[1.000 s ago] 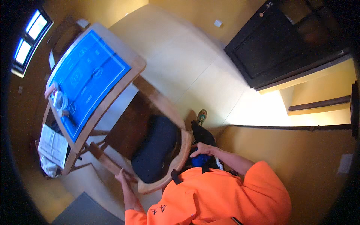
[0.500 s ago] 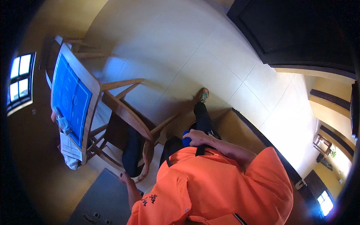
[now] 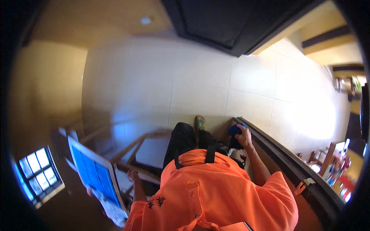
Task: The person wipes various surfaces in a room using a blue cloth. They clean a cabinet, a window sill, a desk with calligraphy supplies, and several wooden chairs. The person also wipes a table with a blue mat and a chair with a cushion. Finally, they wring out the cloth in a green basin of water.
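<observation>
My right hand (image 3: 244, 138) is closed on a rounded blue object (image 3: 235, 130), which hangs beside my right leg next to the dark edge of a doorway. What kind of thing it is I cannot make out. At my left side my left hand (image 3: 133, 176) hangs with its fingers loosely curled and nothing visible in them. Close by it is a wooden chair (image 3: 133, 148), partly hidden by my leg. Left of that hand a tablet-like blue panel (image 3: 93, 169) in a pale frame stands tilted, with a crumpled clear plastic piece (image 3: 110, 208) at its lower edge.
A dark door (image 3: 216, 27) stands at the far side, over pale floor tiles (image 3: 154, 84). To my right runs a dark door frame (image 3: 289, 163) with an orange-handled piece (image 3: 303, 185) on it. A window (image 3: 40, 175) is at the left, and furniture with coloured items (image 3: 337, 165) stands beyond the frame at the right.
My view has turned and moved on, so the chair and blue panel now sit lower at the left. My right hand has swung from in front of my body out to the right with the blue object.
</observation>
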`<action>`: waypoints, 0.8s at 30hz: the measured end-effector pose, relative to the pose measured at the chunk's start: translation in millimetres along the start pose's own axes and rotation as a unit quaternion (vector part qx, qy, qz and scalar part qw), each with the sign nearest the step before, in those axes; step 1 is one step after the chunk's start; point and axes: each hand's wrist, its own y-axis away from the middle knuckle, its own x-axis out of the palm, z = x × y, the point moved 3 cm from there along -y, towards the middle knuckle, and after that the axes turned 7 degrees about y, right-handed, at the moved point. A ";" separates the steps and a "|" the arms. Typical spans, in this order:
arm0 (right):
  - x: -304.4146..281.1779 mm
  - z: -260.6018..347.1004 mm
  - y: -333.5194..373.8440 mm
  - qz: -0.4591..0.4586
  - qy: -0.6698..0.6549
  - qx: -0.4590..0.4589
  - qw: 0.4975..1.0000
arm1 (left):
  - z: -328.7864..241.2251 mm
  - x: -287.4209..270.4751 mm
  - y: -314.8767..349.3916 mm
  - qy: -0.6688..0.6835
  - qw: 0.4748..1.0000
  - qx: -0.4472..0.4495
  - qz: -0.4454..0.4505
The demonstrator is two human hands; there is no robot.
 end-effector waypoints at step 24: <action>-126.3 17.5 -40.1 -0.394 -0.698 0.323 0.503 | -595.3 721.9 307.3 -0.165 0.632 0.276 0.705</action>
